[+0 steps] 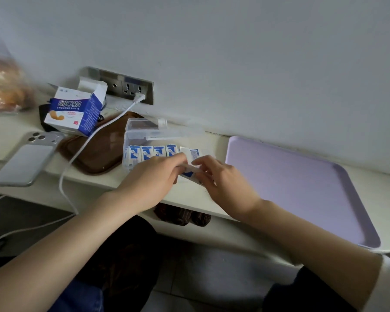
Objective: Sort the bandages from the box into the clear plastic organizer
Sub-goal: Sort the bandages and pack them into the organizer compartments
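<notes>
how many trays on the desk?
2: a brown tray left of the clear organizer, and a lilac tray to its right. None looks hidden.

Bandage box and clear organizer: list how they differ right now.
The bandage box is opaque white-and-blue card; the clear organizer is see-through plastic. The box sits tilted; the organizer lies flat. The organizer shows a row of bandages standing in it; the box's inside is hidden from this view. Both are open: the box's flaps are up and the organizer's lid is swung back.
</notes>
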The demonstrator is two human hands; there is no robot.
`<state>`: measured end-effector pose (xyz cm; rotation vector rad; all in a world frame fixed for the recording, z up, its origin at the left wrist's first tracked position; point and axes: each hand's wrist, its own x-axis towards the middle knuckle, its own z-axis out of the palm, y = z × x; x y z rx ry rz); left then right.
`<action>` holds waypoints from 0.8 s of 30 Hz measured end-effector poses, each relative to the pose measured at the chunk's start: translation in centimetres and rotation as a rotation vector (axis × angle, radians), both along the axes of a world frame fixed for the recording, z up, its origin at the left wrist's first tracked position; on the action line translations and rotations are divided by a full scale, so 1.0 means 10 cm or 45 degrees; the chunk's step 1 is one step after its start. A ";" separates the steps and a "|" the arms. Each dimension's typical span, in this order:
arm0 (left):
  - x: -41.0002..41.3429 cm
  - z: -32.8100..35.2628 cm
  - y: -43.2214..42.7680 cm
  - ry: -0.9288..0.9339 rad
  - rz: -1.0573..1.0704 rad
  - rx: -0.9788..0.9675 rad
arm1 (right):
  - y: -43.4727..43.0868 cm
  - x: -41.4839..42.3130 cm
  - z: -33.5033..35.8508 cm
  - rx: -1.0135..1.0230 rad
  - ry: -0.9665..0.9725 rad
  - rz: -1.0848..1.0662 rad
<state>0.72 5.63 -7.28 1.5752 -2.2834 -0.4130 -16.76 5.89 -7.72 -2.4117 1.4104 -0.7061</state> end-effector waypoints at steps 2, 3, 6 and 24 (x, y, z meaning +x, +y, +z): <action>0.05 0.05 -0.06 0.068 0.064 0.008 | -0.03 0.06 0.06 -0.064 -0.101 0.066; 0.07 0.07 -0.10 0.106 0.098 0.009 | -0.04 0.05 0.07 -0.115 -0.088 0.140; 0.15 0.12 -0.21 0.136 0.173 0.030 | -0.11 0.04 0.04 -0.201 0.113 0.284; 0.25 0.16 -0.34 0.407 0.130 0.308 | -0.33 0.17 0.35 -0.469 0.146 0.428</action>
